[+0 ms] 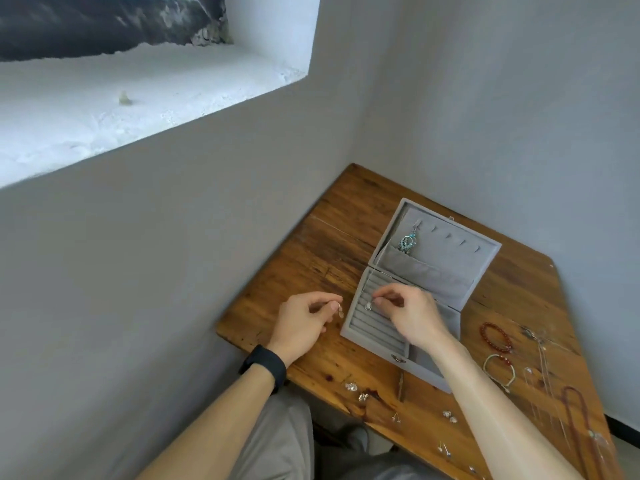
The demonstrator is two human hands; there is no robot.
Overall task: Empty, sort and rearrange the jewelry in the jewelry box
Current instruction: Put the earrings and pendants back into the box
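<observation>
A grey velvet jewelry box (pixel 360 332) lies open on the wooden table (pixel 311 251), its lid (pixel 446 258) tipped back with a turquoise drop earring (pixel 408 241) hanging inside. My right hand (pixel 414 315) pinches a small pale drop earring (pixel 368 306) over the ridged ring rolls at the box's left side. My left hand (pixel 304 323), just left of the box, pinches a matching small earring (pixel 340 311) between thumb and forefinger.
Right of the box lie a red bead bracelet (pixel 496 337), a pale bracelet (pixel 500 370), thin chains (pixel 543 372) and a long brown bead necklace (pixel 581 420). Several small earrings (pixel 353 388) are scattered along the near edge. Walls close in on the left and behind.
</observation>
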